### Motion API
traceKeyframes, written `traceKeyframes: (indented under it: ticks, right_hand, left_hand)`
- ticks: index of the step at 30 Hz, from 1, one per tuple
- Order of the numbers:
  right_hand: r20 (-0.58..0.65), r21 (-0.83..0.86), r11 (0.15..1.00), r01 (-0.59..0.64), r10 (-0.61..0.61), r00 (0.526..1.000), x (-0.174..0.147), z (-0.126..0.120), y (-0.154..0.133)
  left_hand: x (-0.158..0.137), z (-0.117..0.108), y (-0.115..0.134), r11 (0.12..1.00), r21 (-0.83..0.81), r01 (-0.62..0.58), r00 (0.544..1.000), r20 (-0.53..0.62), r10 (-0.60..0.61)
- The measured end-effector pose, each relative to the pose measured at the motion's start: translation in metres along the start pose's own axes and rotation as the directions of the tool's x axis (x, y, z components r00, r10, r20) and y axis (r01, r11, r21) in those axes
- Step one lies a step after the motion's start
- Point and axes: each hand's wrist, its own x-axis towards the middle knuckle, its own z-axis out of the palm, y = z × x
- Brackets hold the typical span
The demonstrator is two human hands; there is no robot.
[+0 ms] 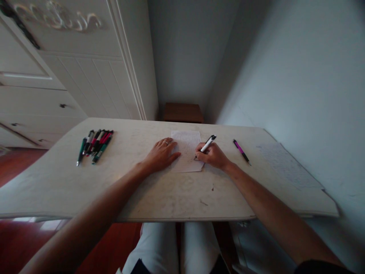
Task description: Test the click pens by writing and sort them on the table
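Observation:
A sheet of paper [186,152] with faint writing lies in the middle of the white table. My left hand [162,153] rests flat with fingers apart, its fingertips and thumb on the sheet's left edge; a ring shows on one finger. In my right hand [212,155] is a white pen [207,144] with a black top, gripped between the fingers. It leans up and to the right, and its tip meets the lower right part of the paper. To the right of that hand lies a purple and black pen [242,152].
Several pens [97,144] in mixed colours lie in a pile at the table's left. A written sheet [288,165] is at the right by the wall [299,95]. White cabinets [94,87] stand at the left, and a brown wooden piece [183,112] is beyond the far edge.

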Motion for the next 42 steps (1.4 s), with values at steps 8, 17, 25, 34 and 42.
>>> traceKeyframes:
  ticks: [8,17,25,34,42]
  right_hand:
    - [0.011,-0.03,0.999,0.026,-0.025,1.0,-0.0003,-0.0028,-0.0021]
    - [-0.011,0.045,0.999,0.025,-0.025,1.0,-0.0012,-0.0017,-0.0056]
    - [0.123,0.082,0.994,0.066,-0.076,0.989,-0.0026,0.0003,-0.0087]
    - [0.106,0.053,0.996,0.073,-0.078,0.991,-0.0021,-0.0007,-0.0076]
    - [-0.025,0.058,0.994,0.088,-0.087,0.996,0.0,-0.0057,-0.0083]
  left_hand:
    - [0.0006,0.0004,0.0,1.0,0.006,0.004,1.0,0.006,-0.004]
    - [0.0001,-0.0024,0.0019,1.0,0.0,0.009,1.0,0.009,-0.009]
    - [0.0008,-0.0013,0.0002,1.0,-0.006,0.005,1.0,0.008,-0.005]
    - [0.0009,-0.0005,-0.0013,1.0,0.015,-0.004,1.0,0.007,0.004]
    - [0.0008,-0.0038,0.002,1.0,-0.017,0.01,1.0,0.011,-0.009]
